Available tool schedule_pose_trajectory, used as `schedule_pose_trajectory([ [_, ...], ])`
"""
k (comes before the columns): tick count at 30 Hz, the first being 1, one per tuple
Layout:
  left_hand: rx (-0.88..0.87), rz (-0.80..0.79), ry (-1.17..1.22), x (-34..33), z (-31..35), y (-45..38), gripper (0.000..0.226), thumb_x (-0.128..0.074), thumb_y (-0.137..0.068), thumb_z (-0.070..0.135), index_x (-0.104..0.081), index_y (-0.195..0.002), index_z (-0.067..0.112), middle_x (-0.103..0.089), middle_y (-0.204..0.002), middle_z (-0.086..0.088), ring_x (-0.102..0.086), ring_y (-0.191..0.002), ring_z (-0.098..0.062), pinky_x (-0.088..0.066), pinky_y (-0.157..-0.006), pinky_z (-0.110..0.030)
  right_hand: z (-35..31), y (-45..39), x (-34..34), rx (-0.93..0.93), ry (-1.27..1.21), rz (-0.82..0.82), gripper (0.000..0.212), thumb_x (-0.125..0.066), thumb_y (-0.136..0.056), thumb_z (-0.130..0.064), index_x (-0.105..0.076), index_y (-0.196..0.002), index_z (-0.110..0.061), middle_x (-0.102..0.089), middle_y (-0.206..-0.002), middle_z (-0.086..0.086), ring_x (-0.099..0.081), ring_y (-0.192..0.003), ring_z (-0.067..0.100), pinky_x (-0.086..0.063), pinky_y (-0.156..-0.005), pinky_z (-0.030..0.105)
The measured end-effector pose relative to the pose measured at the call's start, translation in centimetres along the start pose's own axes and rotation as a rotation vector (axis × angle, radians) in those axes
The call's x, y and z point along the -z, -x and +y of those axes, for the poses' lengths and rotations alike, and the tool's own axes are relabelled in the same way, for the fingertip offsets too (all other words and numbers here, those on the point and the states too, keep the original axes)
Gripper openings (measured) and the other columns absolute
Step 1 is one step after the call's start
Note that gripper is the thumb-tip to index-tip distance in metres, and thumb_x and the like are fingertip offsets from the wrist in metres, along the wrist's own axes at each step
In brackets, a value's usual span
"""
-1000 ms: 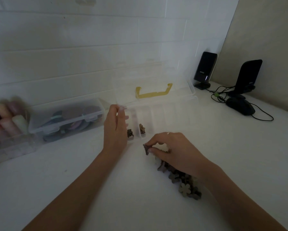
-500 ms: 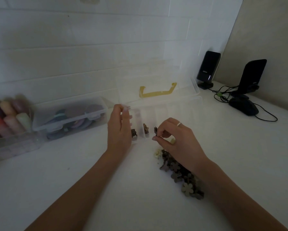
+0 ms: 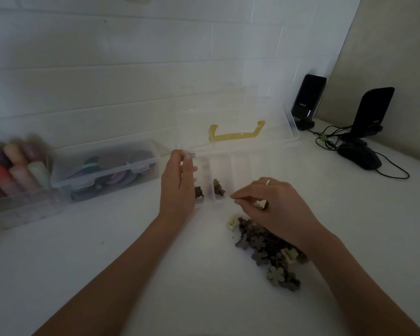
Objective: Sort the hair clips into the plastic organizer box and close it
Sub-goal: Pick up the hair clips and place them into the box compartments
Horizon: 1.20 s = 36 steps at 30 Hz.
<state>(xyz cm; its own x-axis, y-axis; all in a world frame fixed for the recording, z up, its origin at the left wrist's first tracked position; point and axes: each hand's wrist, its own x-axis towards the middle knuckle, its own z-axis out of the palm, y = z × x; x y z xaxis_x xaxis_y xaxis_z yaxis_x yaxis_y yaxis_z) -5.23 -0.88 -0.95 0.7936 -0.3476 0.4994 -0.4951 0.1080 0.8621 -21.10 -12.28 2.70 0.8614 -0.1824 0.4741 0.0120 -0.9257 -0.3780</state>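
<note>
Centrally placed: clear plastic organizer box [image 3: 247, 163], lid [image 3: 230, 112] raised and leaning back toward the tiled wall, yellow handle [image 3: 235, 135] showing through it. Divided into narrow compartments running front to back.

Contents: one dark hair clip [image 3: 198, 192] in the leftmost compartment, near its front end; one brown clip [image 3: 218, 188] in the next compartment to the right. Other compartments too pale to read.

Left hand [image 3: 178, 187]: set against the box's left end, fingers curled over the left wall and gripping the rim, thumb on the outside. The dark clip lies just beside these fingers, inside the box.

Right hand [image 3: 272, 207]: just in front of the box's front edge, palm down, fingers bent and drawn together. A cream-and-dark clip [image 3: 262, 204] shows under the palm; whether the fingers grip it cannot be told.

Loose stock: pile of flower-shaped clips [image 3: 267, 251], mostly brown and grey with a few cream, on the white tabletop [image 3: 107, 263], partly under the right wrist.

Also present: closed clear container [image 3: 102, 170] of coloured items at left; box of pastel cylinders [image 3: 12, 166] at far left, blurred; two black speakers [image 3: 307, 100] and a black mouse [image 3: 359, 156] with cables at right rear.
</note>
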Motion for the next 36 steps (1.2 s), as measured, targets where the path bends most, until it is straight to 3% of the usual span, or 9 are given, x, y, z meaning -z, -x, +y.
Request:
schedule_pose_trajectory([
  [5,0.025,0.001,0.010,0.0,0.2,0.0,0.022,-0.031,-0.098,0.034,-0.049,-0.092,0.021,-0.058,-0.094,0.026,-0.063,-0.084,-0.007,-0.055,-0.074,-0.042,-0.4,0.3,0.4,-0.058,0.018,-0.306,0.028,-0.063,-0.081,-0.044,-0.065,-0.108,-0.039,-0.063,-0.099,-0.023,-0.049,-0.098,-0.005,-0.040,-0.086,0.016],
  [8,0.035,-0.008,0.016,0.1,0.3,0.0,0.021,-0.031,-0.100,0.030,-0.048,-0.092,0.021,-0.058,-0.096,0.020,-0.063,-0.085,-0.007,-0.055,-0.074,-0.042,-0.4,0.4,-0.2,-0.044,0.076,-0.420,0.027,-0.059,-0.085,-0.043,-0.063,-0.112,-0.038,-0.061,-0.111,-0.022,-0.046,-0.106,-0.002,-0.034,-0.094,0.018],
  [11,0.039,-0.011,0.023,0.1,0.3,-0.1,0.021,-0.031,-0.098,0.033,-0.048,-0.090,0.024,-0.058,-0.096,0.017,-0.063,-0.084,-0.006,-0.055,-0.073,-0.040,-0.2,0.2,-0.5,-0.032,0.083,-0.423,0.018,-0.057,-0.088,-0.036,-0.066,-0.104,-0.034,-0.065,-0.106,-0.018,-0.050,-0.100,0.001,-0.039,-0.093,0.021],
  [16,0.029,-0.002,0.022,0.0,0.1,-0.2,0.026,-0.031,-0.097,0.035,-0.049,-0.094,0.016,-0.058,-0.094,0.014,-0.062,-0.082,-0.007,-0.055,-0.072,-0.040,-0.5,0.1,-0.2,-0.123,-0.199,-0.301,0.016,-0.071,-0.079,-0.034,-0.067,-0.094,-0.030,-0.067,-0.095,-0.018,-0.056,-0.088,-0.008,-0.038,-0.077,0.004],
  [21,0.045,0.002,0.031,0.0,-0.1,-0.3,0.022,-0.032,-0.096,0.037,-0.049,-0.088,0.026,-0.059,-0.095,0.016,-0.062,-0.081,-0.004,-0.055,-0.072,-0.040,-1.1,0.1,-0.1,-0.160,-0.379,-0.162,0.030,-0.079,-0.072,-0.019,-0.056,-0.091,-0.023,-0.065,-0.087,-0.008,-0.060,-0.079,0.005,-0.046,-0.071,0.011],
  [26,0.032,0.001,0.017,0.0,-0.1,-0.3,0.027,-0.031,-0.098,0.034,-0.049,-0.095,0.014,-0.059,-0.097,0.016,-0.062,-0.081,-0.001,-0.055,-0.072,-0.039,-1.2,0.0,-0.3,-0.234,-0.450,-0.089,0.041,-0.083,-0.067,-0.014,-0.044,-0.081,-0.019,-0.059,-0.084,0.002,-0.053,-0.061,0.008,-0.047,-0.059,0.016],
  [31,0.020,0.000,0.009,0.0,-0.3,-0.3,0.023,-0.031,-0.097,0.036,-0.049,-0.090,0.024,-0.059,-0.098,0.015,-0.063,-0.083,-0.005,-0.056,-0.072,-0.040,-1.0,0.0,-0.3,-0.232,-0.425,-0.036,0.045,-0.081,-0.068,-0.012,-0.037,-0.072,-0.019,-0.064,-0.090,-0.007,-0.057,-0.070,0.004,-0.048,-0.067,0.015],
  [36,0.015,-0.002,0.008,0.0,-0.1,-0.3,0.020,-0.031,-0.096,0.037,-0.048,-0.087,0.032,-0.059,-0.098,0.014,-0.063,-0.082,-0.005,-0.056,-0.071,-0.040,-0.3,0.0,-0.5,-0.170,-0.331,0.065,0.031,-0.071,-0.079,-0.009,-0.043,-0.076,-0.021,-0.067,-0.104,-0.015,-0.062,-0.092,0.011,-0.051,-0.080,0.029],
])
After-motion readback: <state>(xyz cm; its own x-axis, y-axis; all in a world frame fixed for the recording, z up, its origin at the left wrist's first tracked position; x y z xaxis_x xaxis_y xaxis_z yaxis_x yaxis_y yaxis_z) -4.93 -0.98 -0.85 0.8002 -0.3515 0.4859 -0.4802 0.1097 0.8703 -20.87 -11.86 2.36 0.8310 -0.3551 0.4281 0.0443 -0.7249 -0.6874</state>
